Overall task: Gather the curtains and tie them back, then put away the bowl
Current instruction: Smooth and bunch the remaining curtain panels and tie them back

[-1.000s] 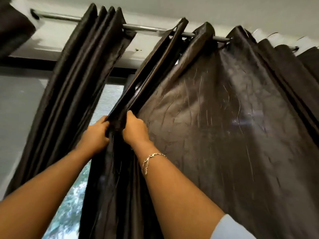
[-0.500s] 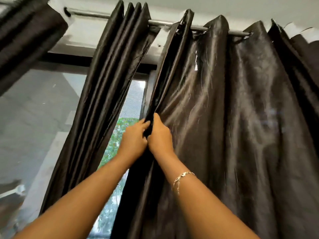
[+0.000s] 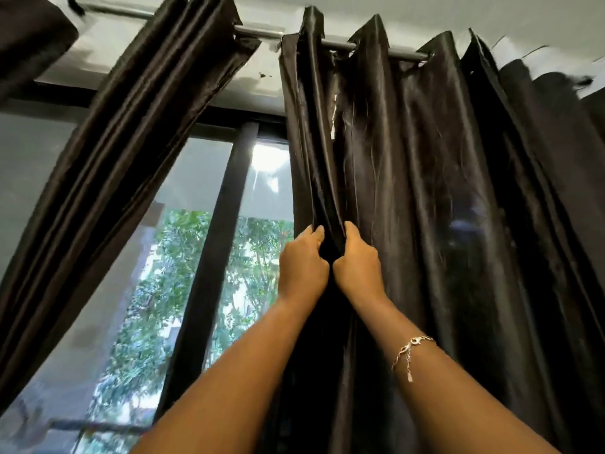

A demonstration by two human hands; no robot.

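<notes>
1. Your left hand (image 3: 302, 263) and right hand (image 3: 358, 265) sit side by side, both gripping the leading edge of the right curtain (image 3: 425, 191).
2. That curtain hangs from the rod (image 3: 262, 31), pleats running vertically.
3. The left curtain (image 3: 131, 132) slants down-left, bunched.

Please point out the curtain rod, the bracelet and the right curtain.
curtain rod (image 3: 258, 32), head view, bare metal between the two curtains.
bracelet (image 3: 413, 343), head view, clasp of the chain.
right curtain (image 3: 425, 191), head view, broad middle fold.
</notes>
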